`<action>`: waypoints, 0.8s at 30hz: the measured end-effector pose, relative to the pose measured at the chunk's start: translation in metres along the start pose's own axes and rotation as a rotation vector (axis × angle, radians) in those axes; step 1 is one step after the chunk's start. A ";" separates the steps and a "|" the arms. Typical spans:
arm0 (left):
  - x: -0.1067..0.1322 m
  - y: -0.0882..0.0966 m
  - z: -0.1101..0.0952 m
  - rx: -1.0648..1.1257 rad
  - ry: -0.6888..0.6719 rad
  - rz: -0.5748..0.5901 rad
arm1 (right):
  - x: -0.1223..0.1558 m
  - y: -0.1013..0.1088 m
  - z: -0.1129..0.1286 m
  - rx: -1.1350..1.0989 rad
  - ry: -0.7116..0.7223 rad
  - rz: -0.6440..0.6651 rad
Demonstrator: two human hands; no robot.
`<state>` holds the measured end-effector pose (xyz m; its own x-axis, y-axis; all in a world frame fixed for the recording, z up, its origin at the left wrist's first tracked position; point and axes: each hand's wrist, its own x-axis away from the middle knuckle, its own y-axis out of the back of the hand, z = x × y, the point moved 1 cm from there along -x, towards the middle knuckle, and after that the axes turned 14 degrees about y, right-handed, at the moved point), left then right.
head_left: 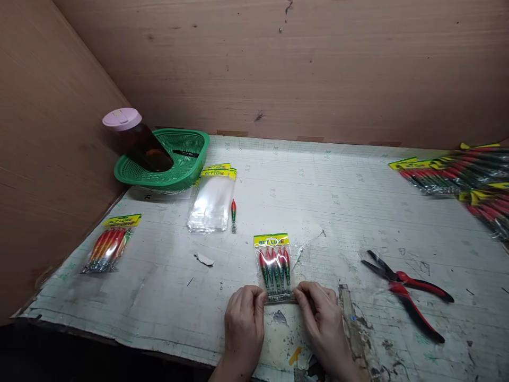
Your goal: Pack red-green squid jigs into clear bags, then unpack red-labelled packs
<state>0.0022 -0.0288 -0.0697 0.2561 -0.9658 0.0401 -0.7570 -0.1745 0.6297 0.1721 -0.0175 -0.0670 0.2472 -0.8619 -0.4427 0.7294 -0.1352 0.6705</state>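
A clear packet of fishing lures lies near the table's front edge, its yellow header card pointing away from me. Several red-and-green lures sit side by side inside it. My left hand pinches the packet's lower left corner, fingers curled. At the lower right corner, my right hand pinches it the same way. A single loose lure rests beyond the packet, beside a stack of clear bags with yellow headers.
A green basket at the back left holds a dark bottle with a pink lid. Another lure packet lies at left. Red-handled pliers rest at right, open-jawed. Filled packets pile up at far right.
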 end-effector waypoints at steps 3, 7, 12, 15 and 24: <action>0.001 -0.005 -0.001 -0.071 0.017 -0.054 | -0.001 -0.007 0.003 0.044 -0.071 -0.036; -0.002 -0.004 -0.010 -0.182 0.058 -0.049 | -0.008 -0.010 0.009 0.056 -0.221 -0.025; -0.015 0.001 -0.029 -0.392 0.254 0.058 | -0.017 -0.014 0.012 0.067 -0.315 0.017; -0.022 0.004 -0.036 -0.464 0.356 0.153 | -0.021 -0.016 0.013 0.104 -0.341 0.051; -0.043 0.023 -0.019 -0.372 0.265 0.049 | -0.021 0.001 -0.002 0.083 -0.371 -0.030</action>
<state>-0.0150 0.0122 -0.0422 0.4069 -0.8803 0.2438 -0.5172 -0.0020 0.8559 0.1687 0.0019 -0.0586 -0.0321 -0.9732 -0.2275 0.6749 -0.1890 0.7133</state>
